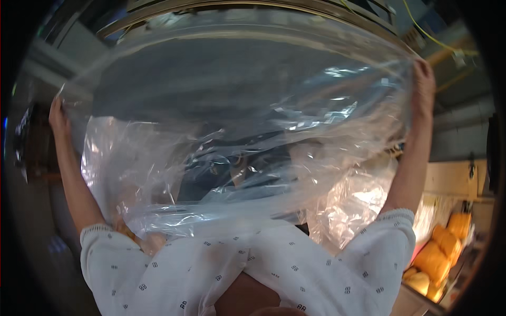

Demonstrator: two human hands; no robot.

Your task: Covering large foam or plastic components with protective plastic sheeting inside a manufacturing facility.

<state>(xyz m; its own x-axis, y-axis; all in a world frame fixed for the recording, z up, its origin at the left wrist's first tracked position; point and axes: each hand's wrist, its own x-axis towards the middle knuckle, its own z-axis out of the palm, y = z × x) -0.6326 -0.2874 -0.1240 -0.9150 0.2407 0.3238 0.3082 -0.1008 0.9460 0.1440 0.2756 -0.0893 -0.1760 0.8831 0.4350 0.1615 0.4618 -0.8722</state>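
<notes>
A large clear plastic sheet (242, 113) spreads wide between my two raised arms, wrinkled and shiny toward its near side. At the far left, my left hand (59, 113) pinches its edge. On the right, my right hand (422, 84) is closed round the opposite edge, higher up in the view. Through the film a dark flat surface (200, 73) shows in the upper middle. The near part of the sheet hangs close to my white patterned shirt (232, 253). Whether the sheet is one layer or a bag I cannot tell.
Beyond the sheet runs a long wooden frame edge (174, 9). A yellow cable (427, 36) hangs at the upper right. At the lower right, several orange bundles (440, 250) sit near a wooden panel (448, 179). The left side is dim and blurred.
</notes>
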